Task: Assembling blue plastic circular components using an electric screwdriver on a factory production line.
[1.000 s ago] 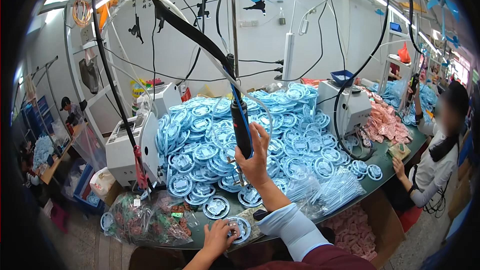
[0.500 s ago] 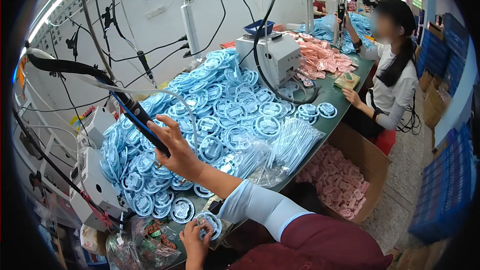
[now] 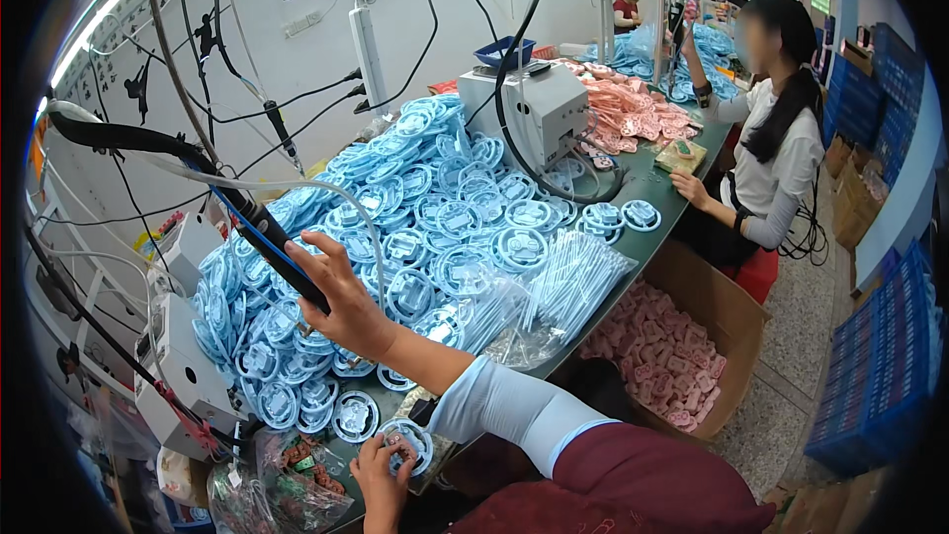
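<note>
Head view: your right hand (image 3: pixel 341 302) grips the hanging black tool (image 3: pixel 272 242), slanting up-left of the blue ring (image 3: pixel 407 440) pinched in your left hand (image 3: pixel 381 480).

a clear bag of light blue sticks (image 3: pixel 578 282) lies at the bench's front edge, a clear bag of small brownish parts (image 3: pixel 297 475) sits lower left, an open brown carton of pink pieces (image 3: pixel 682 336) stands on the floor, and blue crates (image 3: pixel 875 376) stack at right.

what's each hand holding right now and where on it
The right hand is wrapped around the lower shaft of the black hanging power tool. The left hand pinches a round light-blue plastic part at its near rim, on the table edge.
</note>
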Available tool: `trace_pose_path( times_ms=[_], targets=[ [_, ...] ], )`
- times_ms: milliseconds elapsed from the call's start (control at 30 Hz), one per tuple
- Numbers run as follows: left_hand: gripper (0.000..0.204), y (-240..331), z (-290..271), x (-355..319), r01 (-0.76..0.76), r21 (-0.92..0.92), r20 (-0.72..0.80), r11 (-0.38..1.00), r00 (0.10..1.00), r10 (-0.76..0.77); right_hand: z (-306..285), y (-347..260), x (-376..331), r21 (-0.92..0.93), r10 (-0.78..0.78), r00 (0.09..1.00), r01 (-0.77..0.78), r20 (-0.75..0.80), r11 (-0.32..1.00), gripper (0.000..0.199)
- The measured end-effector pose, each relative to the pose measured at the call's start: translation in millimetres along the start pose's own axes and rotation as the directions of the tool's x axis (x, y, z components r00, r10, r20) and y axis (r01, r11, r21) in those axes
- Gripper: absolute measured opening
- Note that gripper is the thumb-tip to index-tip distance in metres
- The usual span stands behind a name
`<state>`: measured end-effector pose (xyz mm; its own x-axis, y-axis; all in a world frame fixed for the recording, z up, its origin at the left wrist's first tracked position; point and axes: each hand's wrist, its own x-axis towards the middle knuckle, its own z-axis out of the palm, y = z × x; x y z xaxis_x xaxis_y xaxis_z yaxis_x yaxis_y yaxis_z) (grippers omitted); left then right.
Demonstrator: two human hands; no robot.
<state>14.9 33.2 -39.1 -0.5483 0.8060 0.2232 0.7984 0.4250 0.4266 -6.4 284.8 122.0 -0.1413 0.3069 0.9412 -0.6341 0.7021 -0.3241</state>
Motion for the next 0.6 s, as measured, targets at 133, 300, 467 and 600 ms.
trace_pose_path(
  times_ms=[133,300,467,600],
  targets=[
    [0.041,1.6,-0.3,0.5,0.001,-0.007,-0.002,1.0,1.0,-0.001,-1.4,-0.1,-0.8,-0.011,-0.001,1.0,0.001,0.005,1.0,0.082],
    [0.04,1.7,-1.9,0.0,0.005,-0.026,0.0,1.0,1.0,-0.005,-5.2,-0.7,-1.4,-0.039,-0.01,1.0,0.01,0.016,0.999,0.084],
    [0.039,3.8,-2.7,0.9,0.011,-0.023,0.012,1.0,1.0,-0.011,-9.1,-0.1,-2.1,-0.044,-0.004,1.0,0.005,0.02,0.999,0.085],
    [0.04,3.7,-2.7,1.1,0.008,-0.023,0.009,1.0,1.0,-0.007,-11.7,1.5,-4.3,-0.048,0.015,0.999,-0.013,0.036,0.999,0.083]
  ],
)
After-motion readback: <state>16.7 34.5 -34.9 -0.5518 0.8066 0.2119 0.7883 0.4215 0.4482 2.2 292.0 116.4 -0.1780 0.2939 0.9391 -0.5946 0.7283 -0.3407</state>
